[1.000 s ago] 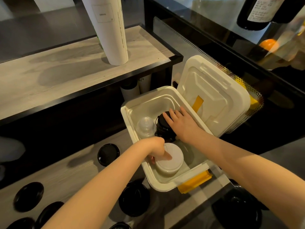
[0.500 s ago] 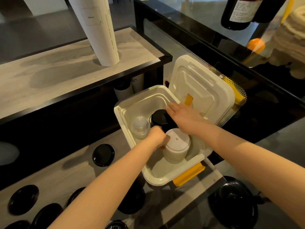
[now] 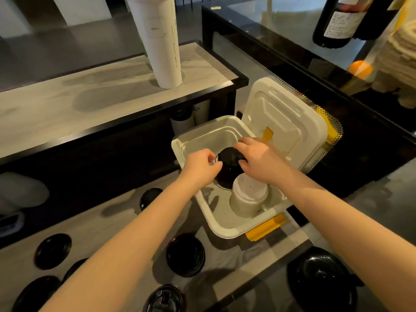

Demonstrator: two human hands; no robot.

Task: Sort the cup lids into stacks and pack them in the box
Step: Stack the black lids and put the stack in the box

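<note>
A white box [image 3: 225, 230] stands open on the counter, its lid [image 3: 283, 122] tipped back to the right. Inside it a stack of black lids [image 3: 228, 157] stands at the middle, and a stack of white lids [image 3: 247, 199] is nearer to me. My left hand [image 3: 200, 165] is closed against the black stack's left side. My right hand [image 3: 258, 161] grips its top and right side. A clear dome lid stack seen earlier is hidden behind my left hand. Loose black lids lie on the counter, among them one at the left [image 3: 53, 251], one by the box [image 3: 185, 255] and one further back [image 3: 150, 197].
A tall white cup stack [image 3: 162, 41] stands on the raised shelf behind. A large black lid [image 3: 322, 280] sits at the lower right. A dark bottle [image 3: 337, 21] and an orange [image 3: 359, 69] are on the glass counter to the right.
My left hand let go of the white lid stack and moved up to the black stack. My right hand shifted its hold on the black stack. The clear dome lids went out of sight.
</note>
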